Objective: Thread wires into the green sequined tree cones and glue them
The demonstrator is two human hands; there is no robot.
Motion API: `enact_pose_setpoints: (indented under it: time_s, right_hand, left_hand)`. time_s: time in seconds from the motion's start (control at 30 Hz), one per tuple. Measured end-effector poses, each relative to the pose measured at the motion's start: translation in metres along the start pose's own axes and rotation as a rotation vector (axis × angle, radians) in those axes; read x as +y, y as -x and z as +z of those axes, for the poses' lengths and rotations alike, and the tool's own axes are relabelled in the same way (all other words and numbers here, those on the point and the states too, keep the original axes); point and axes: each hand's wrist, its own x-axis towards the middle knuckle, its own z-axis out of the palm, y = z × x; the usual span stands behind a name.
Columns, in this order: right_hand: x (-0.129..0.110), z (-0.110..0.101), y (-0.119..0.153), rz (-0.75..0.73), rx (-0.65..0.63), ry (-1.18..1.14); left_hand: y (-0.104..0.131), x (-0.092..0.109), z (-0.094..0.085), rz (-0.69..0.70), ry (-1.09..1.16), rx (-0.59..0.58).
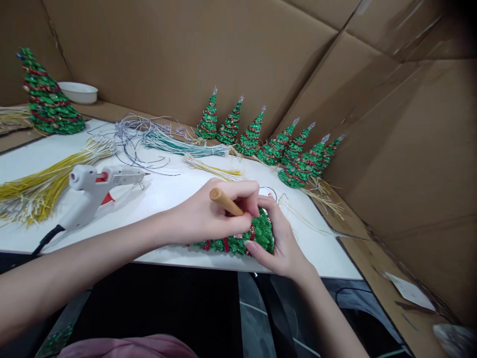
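A green model Christmas tree (234, 245) with red garland bands lies on its side at the front edge of the white table. Closed around a wooden-handled tool (225, 201) is my left hand (208, 211), resting over the tree; the tool's working end is hidden behind the fingers. My right hand (281, 243) grips the broad base end of the tree, thumb in front and fingers behind. A thin dark wire loops out just beyond the right hand. Much of the tree's upper side is covered by both hands.
A white glue gun (89, 186) lies at left beside bundled yellow wires (48, 186). Green wires (182, 144) and tangled clear-tipped wires lie behind. Several small trees (251, 134) line the back right. A larger tree (50, 102) and white bowl (80, 93) stand at left. Cardboard walls surround the table.
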Motion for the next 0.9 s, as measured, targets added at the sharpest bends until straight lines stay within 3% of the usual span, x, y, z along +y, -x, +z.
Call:
enact_pose_setpoints:
  time_s: [0.23,0.37,0.6,0.9]
  right_hand:
    - [-0.008,0.006,-0.007,-0.004,0.071,0.031]
    - [-0.011,0.012,-0.007,0.02,0.126,0.033]
    - [-0.015,0.021,-0.01,0.044,0.18,0.029]
    - [-0.019,0.023,-0.011,0.081,0.198,0.038]
  left_hand:
    - [0.008,0.007,-0.007,-0.003,-0.006,-0.038]
    - [0.007,0.006,-0.004,0.111,-0.029,0.045]
    - [-0.003,-0.002,0.014,0.086,0.557,0.086]
    - [-0.012,0.015,0.02,0.093,0.606,0.179]
